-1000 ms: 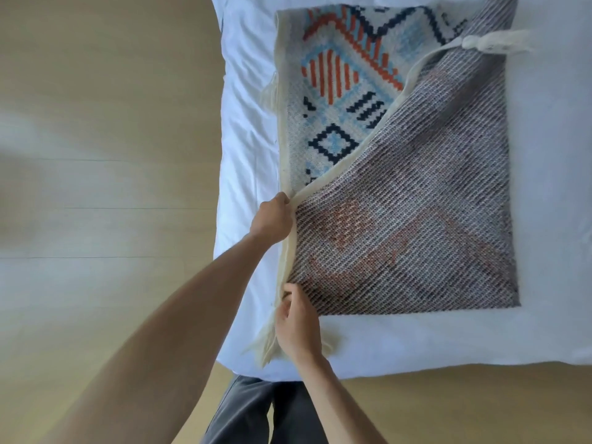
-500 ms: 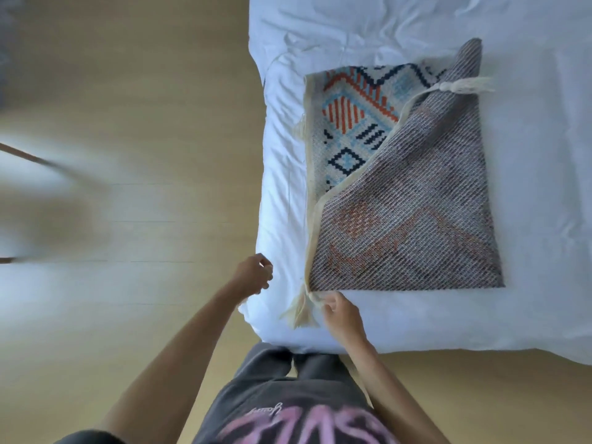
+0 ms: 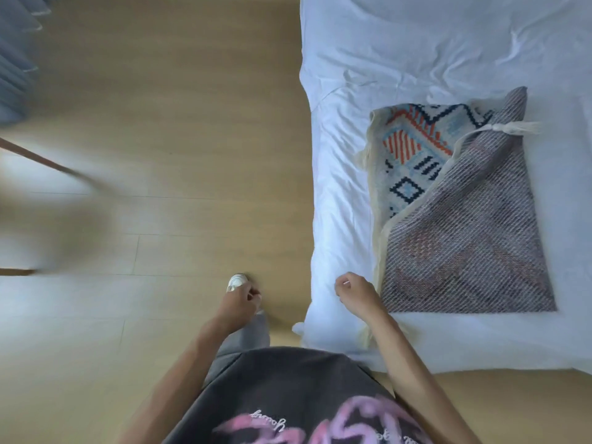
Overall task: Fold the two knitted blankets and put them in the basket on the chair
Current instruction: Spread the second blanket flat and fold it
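So the knitted blanket point(image 3: 464, 235) is lying on the white bed point(image 3: 416, 43), over on the side nearest the floor, and it's folded but kind of wonky. The grey reverse side is flapped over on a diagonal and covers most of it. The patterned face (blue, orange and navy geometric stuff) only peeks out as a wedge at the far left. Its long axis runs away from the person, near edge to far edge. The near end is wide and square, and the far end narrows to a point aimed at the far side of the bed. A cream tassel point(image 3: 512, 127) sits near that tip and sticks out to the right. Cream trim runs down the blanket's left edge and trails off the near corner under the right forearm.

The right grip point(image 3: 357, 293) hangs over the bed just beside the blanket's near-left corner, fingers loosely curled, nothing in it as far as I can see. The left grip point(image 3: 238, 302) is well off the bed over the wooden floor point(image 3: 176, 123), also loosely curled and holding nothing. A white shoe point(image 3: 236, 281) pokes out just past it.

There's a dark T-shirt point(image 3: 288, 395) with pink lettering at the bottom, and a grey curtain point(image 3: 12, 59) in the top-left corner. The left side is too blurry to call.
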A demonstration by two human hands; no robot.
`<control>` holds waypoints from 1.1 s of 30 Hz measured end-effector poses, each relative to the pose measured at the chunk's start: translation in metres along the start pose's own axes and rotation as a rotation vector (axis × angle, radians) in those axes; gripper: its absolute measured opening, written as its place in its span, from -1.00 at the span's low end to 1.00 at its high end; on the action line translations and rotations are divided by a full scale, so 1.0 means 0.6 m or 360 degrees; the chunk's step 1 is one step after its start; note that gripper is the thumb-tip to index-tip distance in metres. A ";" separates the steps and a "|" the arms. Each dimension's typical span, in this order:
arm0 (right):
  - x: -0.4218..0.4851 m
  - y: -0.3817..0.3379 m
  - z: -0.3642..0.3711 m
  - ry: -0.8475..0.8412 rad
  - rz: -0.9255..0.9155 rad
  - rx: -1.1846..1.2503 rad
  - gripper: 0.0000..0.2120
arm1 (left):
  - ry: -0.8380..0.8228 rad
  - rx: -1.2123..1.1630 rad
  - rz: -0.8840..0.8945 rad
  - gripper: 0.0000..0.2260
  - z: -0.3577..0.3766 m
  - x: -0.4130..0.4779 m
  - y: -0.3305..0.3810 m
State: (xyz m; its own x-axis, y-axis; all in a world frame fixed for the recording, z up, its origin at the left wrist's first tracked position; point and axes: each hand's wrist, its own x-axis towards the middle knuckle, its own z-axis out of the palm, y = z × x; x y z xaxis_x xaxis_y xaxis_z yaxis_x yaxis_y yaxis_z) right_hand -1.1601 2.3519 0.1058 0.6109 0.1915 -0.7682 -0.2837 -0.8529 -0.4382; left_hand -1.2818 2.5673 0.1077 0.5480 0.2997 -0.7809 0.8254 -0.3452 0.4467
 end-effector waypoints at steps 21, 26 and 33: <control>0.049 -0.270 0.062 0.0171 0.0242 0.0342 -0.73 | -0.0253 0.0475 0.0249 -0.89 -0.323 0.190 0.055; 0.138 -0.296 -0.017 0.0144 0.0221 0.0403 -0.81 | -0.0326 0.0627 0.0236 -0.89 -0.335 0.260 0.132; 0.258 -0.314 -0.198 0.0193 0.0101 0.0686 -0.84 | -0.0291 0.0802 0.0294 -0.89 -0.350 0.365 0.342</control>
State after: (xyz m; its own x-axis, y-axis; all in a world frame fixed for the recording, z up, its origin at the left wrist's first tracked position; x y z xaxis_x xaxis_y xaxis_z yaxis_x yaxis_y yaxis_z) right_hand -0.9242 2.4845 0.1246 0.6572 0.0651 -0.7509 -0.5895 -0.5763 -0.5660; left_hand -0.9639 2.7490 0.1202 0.6079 0.0508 -0.7924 0.5268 -0.7724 0.3547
